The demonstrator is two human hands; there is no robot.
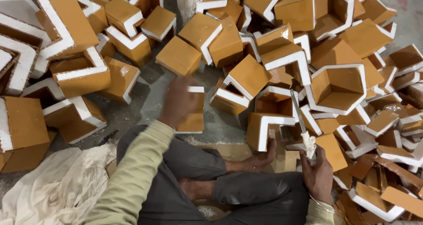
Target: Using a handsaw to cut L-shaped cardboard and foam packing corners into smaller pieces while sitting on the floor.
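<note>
I sit cross-legged on a grey floor among heaps of orange-brown foam corner pieces with white edges. My left hand (178, 102) is raised and blurred, gripping one such corner piece (194, 119) just ahead of my knee. My right hand (318, 171) rests low at the right and holds a thin knife (303, 124) by its cloth-wrapped handle, blade pointing away from me. Another corner piece (264, 127) stands upright between my foot (257, 160) and the knife.
Corner pieces pile up across the back and right (339, 86), larger ones at the left (66, 27). A crumpled white cloth sack (61, 185) lies at my left. Flat broken offcuts (383, 189) litter the right. White crumbs dust the floor near my legs.
</note>
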